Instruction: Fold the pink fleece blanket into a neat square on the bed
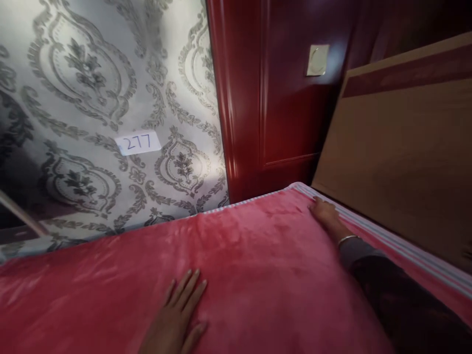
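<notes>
The red blanket is cut off at the left and bottom. The left hand lies flat on it, open, holding nothing. The right hand bends by the striped edge; one cannot tell if it grips.

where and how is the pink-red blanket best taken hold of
Take the pink-red blanket probably by its far right corner, near the right hand, coming from above on the near side: there it offers edges to pinch, while cardboard stands close along the right. The broad middle, under the flat left hand, offers none.
</notes>
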A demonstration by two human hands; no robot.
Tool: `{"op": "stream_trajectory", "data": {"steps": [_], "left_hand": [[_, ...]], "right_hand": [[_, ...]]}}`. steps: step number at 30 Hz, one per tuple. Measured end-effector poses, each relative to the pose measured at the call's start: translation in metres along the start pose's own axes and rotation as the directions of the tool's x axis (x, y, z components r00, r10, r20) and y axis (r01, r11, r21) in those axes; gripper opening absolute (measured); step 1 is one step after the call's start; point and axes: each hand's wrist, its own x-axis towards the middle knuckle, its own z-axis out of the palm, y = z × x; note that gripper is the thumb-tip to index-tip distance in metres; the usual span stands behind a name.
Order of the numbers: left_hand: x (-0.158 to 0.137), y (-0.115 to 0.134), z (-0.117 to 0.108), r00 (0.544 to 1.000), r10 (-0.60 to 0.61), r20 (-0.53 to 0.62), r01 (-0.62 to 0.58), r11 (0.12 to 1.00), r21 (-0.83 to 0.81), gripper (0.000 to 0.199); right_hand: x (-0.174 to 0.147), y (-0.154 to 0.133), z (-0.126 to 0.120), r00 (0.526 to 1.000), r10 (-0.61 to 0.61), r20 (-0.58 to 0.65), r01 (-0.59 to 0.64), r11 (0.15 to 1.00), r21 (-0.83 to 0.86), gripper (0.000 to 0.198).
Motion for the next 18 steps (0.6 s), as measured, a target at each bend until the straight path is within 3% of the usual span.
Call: {"op": "stream_trajectory", "data": {"steps": [4,7,12,16,18], "left_hand": [[0.0,0.011,-0.011,0.993,-0.069,0.099,0.073,0.997,-0.036,0.07],[0.008,0.021,-0.019,0.978,-0.105,0.182,0.122,0.989,-0.088,0.068],[0.024,0.038,-0.013,0.963,-0.137,0.233,0.178,0.97,-0.166,0.07],[0.026,0.048,0.0,0.958,-0.173,0.228,0.208,0.968,-0.141,0.068],[0.026,0.05,0.003,0.948,-0.192,0.252,0.229,0.965,-0.127,0.068]], "right_hand": [[0.007,-0.007,-0.004,0.977,-0.21,0.031,0.212,0.976,-0.042,0.043],[0.016,-0.005,-0.013,0.956,-0.293,0.019,0.294,0.95,-0.107,0.041],[0.035,0.008,-0.013,0.971,-0.233,-0.048,0.224,0.963,-0.15,0.046],[0.053,0.025,0.009,0.99,-0.134,0.031,0.137,0.982,-0.127,0.045],[0.065,0.034,0.021,0.99,-0.14,0.013,0.14,0.983,-0.121,0.043]]}}
